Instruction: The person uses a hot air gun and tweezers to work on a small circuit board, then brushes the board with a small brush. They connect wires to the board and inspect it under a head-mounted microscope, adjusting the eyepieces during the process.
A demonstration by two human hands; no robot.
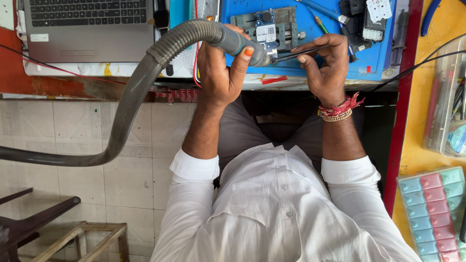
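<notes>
Workbench (63, 87) carries laptop (87, 29); blue mat (310, 58) under circuit-board holder (267, 29); brush (323, 10).

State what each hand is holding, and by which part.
The left hand grips the hot-air nozzle handle where the grey hose ends. The right hand pinches black tweezers at their rear end.

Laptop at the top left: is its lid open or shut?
Open. The laptop shows its keyboard and touchpad facing up on the bench; the screen itself is out of frame.
</notes>
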